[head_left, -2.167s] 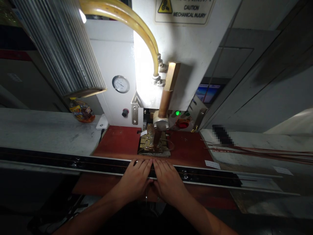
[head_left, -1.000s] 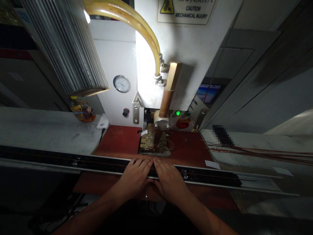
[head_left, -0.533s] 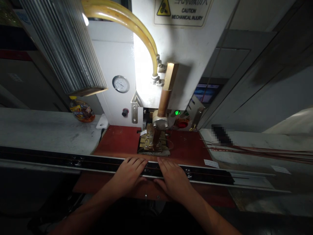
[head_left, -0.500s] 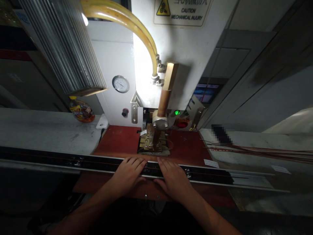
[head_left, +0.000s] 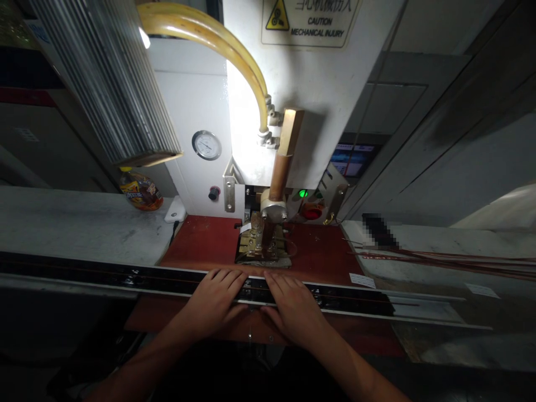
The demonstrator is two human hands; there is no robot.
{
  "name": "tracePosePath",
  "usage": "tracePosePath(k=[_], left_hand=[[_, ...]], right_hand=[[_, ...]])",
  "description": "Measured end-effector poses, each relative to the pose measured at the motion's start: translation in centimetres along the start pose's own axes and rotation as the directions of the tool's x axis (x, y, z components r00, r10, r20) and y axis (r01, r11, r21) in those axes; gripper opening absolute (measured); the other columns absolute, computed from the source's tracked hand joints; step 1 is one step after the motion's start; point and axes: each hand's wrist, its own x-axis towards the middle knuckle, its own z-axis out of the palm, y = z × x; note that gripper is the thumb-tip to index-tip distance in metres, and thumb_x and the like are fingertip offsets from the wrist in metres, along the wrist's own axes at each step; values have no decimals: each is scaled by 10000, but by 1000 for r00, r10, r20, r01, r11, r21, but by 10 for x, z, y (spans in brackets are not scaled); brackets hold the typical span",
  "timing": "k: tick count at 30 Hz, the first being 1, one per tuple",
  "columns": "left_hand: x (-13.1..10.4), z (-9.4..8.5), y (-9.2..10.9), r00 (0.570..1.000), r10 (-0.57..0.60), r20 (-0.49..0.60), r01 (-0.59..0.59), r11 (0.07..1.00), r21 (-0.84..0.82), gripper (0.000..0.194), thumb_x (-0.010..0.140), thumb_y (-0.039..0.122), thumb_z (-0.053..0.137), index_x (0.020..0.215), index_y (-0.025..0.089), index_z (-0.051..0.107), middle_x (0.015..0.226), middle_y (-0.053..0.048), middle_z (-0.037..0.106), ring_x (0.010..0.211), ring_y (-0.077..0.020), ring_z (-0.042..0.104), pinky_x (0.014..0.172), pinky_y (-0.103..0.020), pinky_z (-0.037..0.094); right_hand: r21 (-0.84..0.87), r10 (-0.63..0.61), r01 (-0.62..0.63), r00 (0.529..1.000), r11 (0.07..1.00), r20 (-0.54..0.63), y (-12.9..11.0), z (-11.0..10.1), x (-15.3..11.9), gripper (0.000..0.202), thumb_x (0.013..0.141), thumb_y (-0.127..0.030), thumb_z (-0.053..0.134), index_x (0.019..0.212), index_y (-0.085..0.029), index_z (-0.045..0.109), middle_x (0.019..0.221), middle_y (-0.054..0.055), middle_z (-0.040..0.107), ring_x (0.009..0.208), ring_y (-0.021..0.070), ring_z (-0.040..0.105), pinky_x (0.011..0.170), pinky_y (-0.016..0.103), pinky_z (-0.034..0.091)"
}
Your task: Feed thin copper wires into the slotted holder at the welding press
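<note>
A long pale metal channel [head_left: 439, 322] runs across the red work surface, lined with a black strip [head_left: 355, 300] along which a thin copper-coloured wire lies. My left hand [head_left: 218, 298] grips the channel left of the middle, fingers over its far edge and thumb on the near side. Just to the right, my right hand [head_left: 291, 304] holds it the same way. Beyond my fingers stands a welding machine's copper electrode [head_left: 281, 177], its lower end at a brass-coloured fixture [head_left: 250, 243]. The channel lies in front of this fixture, apart from it.
A finned lamp [head_left: 113, 95] hangs at upper left beside yellow hoses [head_left: 226, 39]. A drink bottle [head_left: 140, 190] stands on the left bench. Copper rods [head_left: 439, 261] lie on the right bench near paper labels [head_left: 362, 280]. A green light [head_left: 303, 194] glows on the machine.
The channel has slid slightly to the left, with both my hands moving along with it. My grip looks the same, and the electrode has not visibly moved.
</note>
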Motion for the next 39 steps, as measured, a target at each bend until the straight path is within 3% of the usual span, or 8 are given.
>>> tracePosePath(k=[4, 11, 21, 28, 34, 39], left_hand=[[7, 3, 10, 999, -6, -38, 7, 1000, 5, 650, 945, 557, 595, 1476, 201, 480, 1420, -113, 613, 1266, -282, 555, 1086, -434, 379], [19, 10, 26, 999, 51, -6, -51, 999, -3, 596, 985, 455, 562, 1495, 165, 451, 1436, -122, 601, 1284, -281, 536, 1090, -427, 366], [17, 22, 24, 999, 45, -7, -45, 999, 32, 630, 989, 442, 554, 1534, 165, 400, 1438, -145, 593, 1250, -295, 552, 1065, -435, 377], [19, 22, 27, 999, 9, 36, -12, 996, 84, 663, 990, 427, 564, 1553, 138, 366, 1442, -145, 590, 1238, -306, 557, 1046, -455, 393], [18, 15, 28, 999, 22, 40, -24, 997, 68, 618, 1003, 444, 536, 1521, 130, 415, 1450, -143, 589, 1265, -307, 548, 1063, -452, 382], [18, 13, 30, 999, 20, 28, -21, 999, 48, 609, 995, 437, 553, 1504, 123, 435, 1464, -146, 581, 1288, -310, 534, 1094, -460, 356]], right_hand=[[-1, -17, 17, 1000, 1000, 6, -1, 1, 1, 616, 920, -353, 675, 1444, -67, 525, 1405, 191, 620, 1225, 305, 595, 1066, 456, 461], [-17, -16, 17, 999, 1000, 46, -3, 0, 3, 628, 940, -368, 640, 1462, -45, 509, 1444, 201, 591, 1260, 314, 575, 1078, 449, 445], [-98, -30, 25, 998, 995, -54, -5, 14, 0, 666, 949, -408, 647, 1467, -16, 499, 1437, 213, 594, 1226, 324, 578, 1091, 440, 404], [-111, -23, 21, 1000, 994, -15, -7, 14, 3, 667, 967, -429, 627, 1468, -9, 493, 1400, 231, 615, 1170, 328, 609, 1018, 435, 456], [-92, -29, 29, 1000, 995, -2, -5, 11, 2, 657, 952, -397, 651, 1471, -26, 495, 1434, 217, 594, 1214, 327, 597, 1063, 444, 444], [-131, -45, 36, 997, 991, -61, -7, 13, 1, 692, 946, -406, 649, 1474, 7, 480, 1473, 225, 559, 1329, 348, 524, 1175, 478, 338]])
